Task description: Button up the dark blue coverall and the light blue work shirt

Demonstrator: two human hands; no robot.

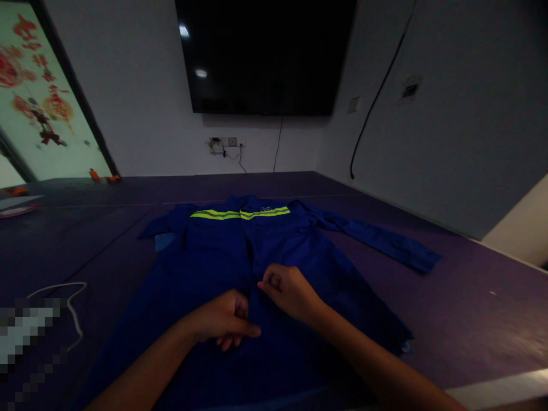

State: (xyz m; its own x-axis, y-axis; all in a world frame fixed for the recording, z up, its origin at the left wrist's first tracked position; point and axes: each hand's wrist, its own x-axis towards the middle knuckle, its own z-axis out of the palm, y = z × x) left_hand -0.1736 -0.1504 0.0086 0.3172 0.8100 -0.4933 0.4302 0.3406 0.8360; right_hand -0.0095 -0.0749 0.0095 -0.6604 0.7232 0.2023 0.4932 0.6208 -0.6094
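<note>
A blue work jacket with a yellow-green reflective stripe across the chest lies spread flat on a dark purple table. One sleeve stretches out to the right. My left hand rests on the jacket's front near the middle seam, fingers curled and pinching the cloth. My right hand is just beyond it, fingers pinched together on the front edge of the jacket.
A white cable loops on the table at the left. A large dark screen hangs on the far wall above a socket. A black cord runs down the right wall. Small orange items sit at the far left edge.
</note>
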